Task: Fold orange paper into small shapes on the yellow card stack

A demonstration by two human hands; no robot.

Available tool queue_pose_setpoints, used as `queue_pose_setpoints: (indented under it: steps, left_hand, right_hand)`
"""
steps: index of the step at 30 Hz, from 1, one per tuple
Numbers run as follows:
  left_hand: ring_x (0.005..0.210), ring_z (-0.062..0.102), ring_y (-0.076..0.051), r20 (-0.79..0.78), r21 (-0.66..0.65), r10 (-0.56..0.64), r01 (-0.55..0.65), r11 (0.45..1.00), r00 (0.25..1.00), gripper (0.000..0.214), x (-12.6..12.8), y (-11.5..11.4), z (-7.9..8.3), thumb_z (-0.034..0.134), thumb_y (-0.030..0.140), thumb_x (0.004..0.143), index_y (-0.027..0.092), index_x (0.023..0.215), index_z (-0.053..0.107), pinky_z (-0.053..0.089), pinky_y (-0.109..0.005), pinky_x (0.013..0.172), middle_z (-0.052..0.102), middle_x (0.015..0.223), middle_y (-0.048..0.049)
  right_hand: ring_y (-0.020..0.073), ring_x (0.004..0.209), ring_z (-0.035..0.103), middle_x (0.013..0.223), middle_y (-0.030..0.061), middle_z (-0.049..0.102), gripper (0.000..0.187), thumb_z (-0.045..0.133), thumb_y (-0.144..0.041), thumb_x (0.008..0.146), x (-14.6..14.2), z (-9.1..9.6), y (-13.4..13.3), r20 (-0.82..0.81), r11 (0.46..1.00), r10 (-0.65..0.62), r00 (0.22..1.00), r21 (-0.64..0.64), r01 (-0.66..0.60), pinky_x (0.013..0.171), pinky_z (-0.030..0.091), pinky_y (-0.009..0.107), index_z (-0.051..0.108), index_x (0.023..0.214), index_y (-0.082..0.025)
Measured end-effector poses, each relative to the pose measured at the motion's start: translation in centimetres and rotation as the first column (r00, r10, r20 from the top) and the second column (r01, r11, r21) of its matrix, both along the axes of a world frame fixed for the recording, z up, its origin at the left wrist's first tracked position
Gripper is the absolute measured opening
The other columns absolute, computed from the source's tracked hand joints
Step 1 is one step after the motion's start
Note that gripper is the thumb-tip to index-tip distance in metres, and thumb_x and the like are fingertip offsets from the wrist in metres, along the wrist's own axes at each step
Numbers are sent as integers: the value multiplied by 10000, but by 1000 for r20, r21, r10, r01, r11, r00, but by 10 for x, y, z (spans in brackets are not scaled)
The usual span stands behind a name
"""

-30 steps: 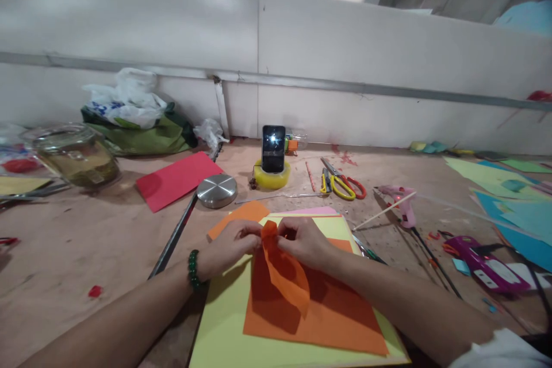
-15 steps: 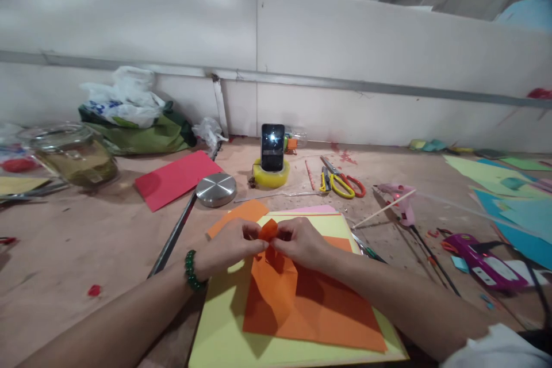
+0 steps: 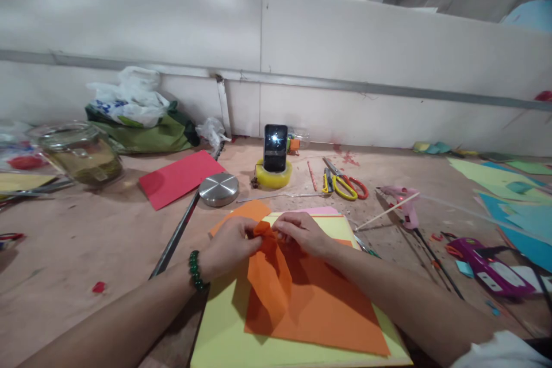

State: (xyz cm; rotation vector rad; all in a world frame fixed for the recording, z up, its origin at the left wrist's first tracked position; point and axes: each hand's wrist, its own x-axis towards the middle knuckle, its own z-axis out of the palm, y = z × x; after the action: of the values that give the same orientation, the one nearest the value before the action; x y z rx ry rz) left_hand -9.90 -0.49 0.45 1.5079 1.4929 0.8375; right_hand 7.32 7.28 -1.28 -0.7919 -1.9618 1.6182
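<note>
My left hand, with a green bead bracelet at the wrist, pinches the gathered top of a twisted orange paper. The lower end of that piece hangs down in a curved fold. At its upper right edge, my right hand has its fingers closed; its fingertips are partly hidden. Beneath both hands lies a flat orange sheet on a stack of yellow paper. Another orange piece sticks out behind my left hand.
A phone leans in a yellow tape roll. Nearby lie a round metal lid, red paper and scissors. To the right are a pink glue gun and a purple tool; a glass jar stands left.
My right hand has shifted a little up and away from my left. The gathered paper has turned and leans more to the left. The view has shifted slightly.
</note>
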Motion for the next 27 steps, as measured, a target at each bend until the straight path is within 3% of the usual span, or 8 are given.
queue_pose_setpoints:
  steps: [3,7,10,13,17,20,24,27]
  left_hand:
    - [545,456,-113,-61,42,45,-42,998,997,122,1,-2,1,490,215,639,167,601,595,343,-215,521,544,557,31]
    - [537,465,-121,-113,15,17,-16,1000,993,136,2,-4,0,498,214,668,164,599,604,322,-218,504,530,544,27]
    - [566,499,-132,-221,62,19,-6,998,975,158,2,-5,-1,490,151,644,163,615,645,332,-221,521,569,575,15]
    - [554,488,-125,-264,99,14,13,995,964,186,2,-4,-3,485,113,638,166,626,663,329,-218,517,566,575,20]
    - [508,454,-112,-217,94,13,8,996,976,169,-1,-3,-6,512,165,708,161,621,656,317,-214,487,539,527,30]
    - [579,537,-131,-182,225,50,-8,974,982,165,-3,-1,-3,530,172,724,171,683,689,388,-221,551,640,616,7]
    - [688,625,-171,-65,451,70,-34,892,995,148,-6,0,2,576,225,777,181,748,715,478,-265,651,720,744,-48]
    - [750,664,-194,16,570,65,-62,820,998,159,-9,0,1,594,264,814,184,806,731,520,-298,708,741,815,-78]
  right_hand:
    - [99,537,515,615,-18,580,147,620,-306,741,1,2,-4,19,997,27,999,67,-28,504,403,203,633,715,-161]
    - [95,552,500,654,-10,613,108,673,-263,691,-1,-2,-7,52,989,12,999,149,-20,502,387,199,647,710,-160]
    - [92,558,488,636,-18,601,16,639,-170,658,-3,-6,-7,54,972,-25,998,233,12,510,374,196,632,649,-159]
    - [90,548,473,593,-31,567,50,597,-125,639,-3,-9,-6,38,956,-72,997,287,58,514,359,199,616,608,-160]
    - [91,514,473,539,-39,530,129,603,-242,714,-3,-6,-3,30,990,-1,1000,144,-3,517,372,210,617,619,-156]
    - [93,528,506,610,-28,560,254,604,-399,773,-2,-2,0,-52,1000,-9,999,-10,9,533,407,220,640,713,-156]
    - [98,578,538,687,-29,583,370,671,-517,747,-1,-1,1,-177,979,14,984,-196,-49,563,448,223,657,890,-176]
    - [85,563,532,677,-38,589,424,745,-521,698,0,-1,0,-237,968,80,968,-215,-132,573,453,223,644,921,-175]
